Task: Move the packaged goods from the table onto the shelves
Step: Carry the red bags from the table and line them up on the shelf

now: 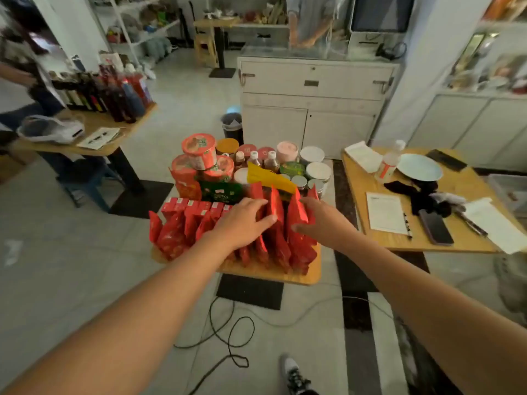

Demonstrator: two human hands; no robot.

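A small wooden table [271,273] is packed with goods. Upright red packets [171,238] fill its front, with a row of red boxes [194,206] behind them. Stacked noodle cups [199,151], small bottles [271,161], a yellow packet [265,176] and round tins [318,169] stand at the back. My left hand [245,220] lies with straight fingers on the tops of the middle red packets. My right hand [319,220] touches the right-hand red packets [296,215], fingers straight beside them and thumb at their near side.
Shelves [148,32] stand at the back left and at the right [484,67]. The right table [427,243] carries a plate, papers and a phone. The left table [94,149] holds dark bottles. A cable [228,332] loops on the floor. A white cabinet [313,109] and other people stand beyond.
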